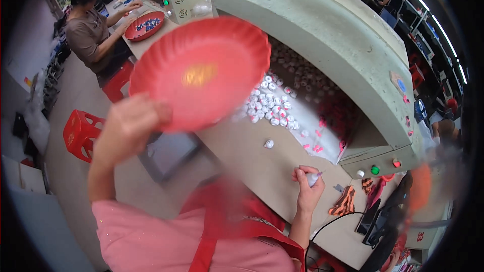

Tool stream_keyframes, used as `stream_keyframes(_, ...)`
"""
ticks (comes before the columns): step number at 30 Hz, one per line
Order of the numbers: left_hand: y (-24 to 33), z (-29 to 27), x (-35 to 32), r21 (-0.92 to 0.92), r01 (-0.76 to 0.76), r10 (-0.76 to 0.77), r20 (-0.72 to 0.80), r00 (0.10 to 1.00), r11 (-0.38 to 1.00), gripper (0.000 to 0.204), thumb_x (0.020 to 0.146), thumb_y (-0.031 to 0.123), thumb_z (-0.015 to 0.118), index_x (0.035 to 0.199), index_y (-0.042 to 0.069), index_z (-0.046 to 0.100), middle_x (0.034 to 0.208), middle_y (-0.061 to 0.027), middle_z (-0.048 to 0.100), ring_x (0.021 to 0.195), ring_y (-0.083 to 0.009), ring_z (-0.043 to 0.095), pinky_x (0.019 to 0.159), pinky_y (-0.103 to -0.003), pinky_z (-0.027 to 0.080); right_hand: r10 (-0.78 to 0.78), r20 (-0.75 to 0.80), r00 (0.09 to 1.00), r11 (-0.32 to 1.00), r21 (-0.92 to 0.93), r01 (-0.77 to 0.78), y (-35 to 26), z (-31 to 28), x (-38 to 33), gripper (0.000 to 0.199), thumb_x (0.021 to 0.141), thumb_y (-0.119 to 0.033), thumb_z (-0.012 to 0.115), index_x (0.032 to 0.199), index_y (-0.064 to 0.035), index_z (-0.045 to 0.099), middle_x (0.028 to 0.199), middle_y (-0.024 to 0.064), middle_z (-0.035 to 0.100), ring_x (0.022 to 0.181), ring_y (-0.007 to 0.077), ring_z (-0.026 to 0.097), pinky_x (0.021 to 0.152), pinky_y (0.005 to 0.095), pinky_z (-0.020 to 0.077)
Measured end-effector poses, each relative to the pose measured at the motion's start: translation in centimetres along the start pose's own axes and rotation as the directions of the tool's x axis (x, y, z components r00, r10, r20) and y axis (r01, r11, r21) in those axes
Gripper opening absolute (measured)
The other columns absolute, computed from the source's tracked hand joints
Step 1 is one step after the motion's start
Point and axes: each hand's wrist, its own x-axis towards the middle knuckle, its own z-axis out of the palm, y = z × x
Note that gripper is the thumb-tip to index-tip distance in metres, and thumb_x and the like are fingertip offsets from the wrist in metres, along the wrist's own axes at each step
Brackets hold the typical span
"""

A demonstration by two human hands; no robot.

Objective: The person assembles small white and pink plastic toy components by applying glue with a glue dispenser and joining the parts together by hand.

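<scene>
My left hand (135,123) is raised and closed on the near left rim of a round red plastic tray (201,98) with a fluted edge and a gold mark. The tray looks bare and is tilted up. Over the table, my right hand (305,189) grips a small whitish squeeze bottle (313,178) with a pointed purplish tip. Beyond it, many small white round pieces with pink spots (269,105) lie heaped at the machine's opening, partly hidden behind the tray. One loose white piece (268,143) sits apart on the table. Small pink pieces (316,148) are scattered on a white sheet.
A large pale green machine (353,35) arches over the table, with a green button (375,170) on its front. Striped orange-and-black pieces (343,201) and a black cable (322,226) lie at right. Red stools (83,133) and a co-worker (93,30) are at left.
</scene>
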Motion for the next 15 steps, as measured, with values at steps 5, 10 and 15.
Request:
stream_keyframes(5, 5.2, 3.7, -6.6, -0.074, -0.117, 0.127, 0.153, 0.98, 0.99, 0.015, 0.069, 0.008, 0.057, 0.083, 0.005, 0.06, 0.093, -0.0076, 0.063, 0.097, -0.0207, 0.059, 0.088, -0.039, 0.045, 0.171, 0.325, 0.93, 0.9, 0.332, -0.282, -4.0, 4.0, -1.4, 0.03, 0.085, -0.025, 0.056, 0.096, 0.0037, 0.056, 0.084, 0.0093, 0.061, 0.069, 0.0134, 0.058, 0.059, 0.0252, 0.0469)
stream_keyframes(10, 6.6, 8.5, -8.5, -0.177, -0.28, 0.31, 0.178, 0.934, 0.944, 0.017, 0.074, 0.009, 0.052, 0.088, 0.008, 0.061, 0.104, -0.0064, 0.059, 0.105, -0.0211, 0.055, 0.093, -0.043, 0.04, 0.234, 0.275, 0.932, 0.866, 0.376, -0.329, -3.8, 3.1, -2.9, 0.031, 0.084, -0.021, 0.054, 0.101, 0.0046, 0.054, 0.09, 0.009, 0.06, 0.072, 0.0148, 0.058, 0.062, 0.0254, 0.0469)
stream_keyframes(15, 4.6, 10.5, -7.4, -0.218, 0.097, -0.124, -0.114, 0.986, 0.971, 0.05, 0.066, 0.01, 0.067, 0.114, 0.009, 0.053, 0.125, -0.0166, 0.042, 0.118, -0.0321, 0.04, 0.099, -0.049, 0.028, 0.281, 0.081, 0.956, 0.828, 0.483, -0.284, -4.4, 0.7, -5.0, 0.033, 0.077, -0.014, 0.054, 0.103, 0.0046, 0.051, 0.088, 0.0091, 0.059, 0.075, 0.0169, 0.058, 0.065, 0.0268, 0.0473)
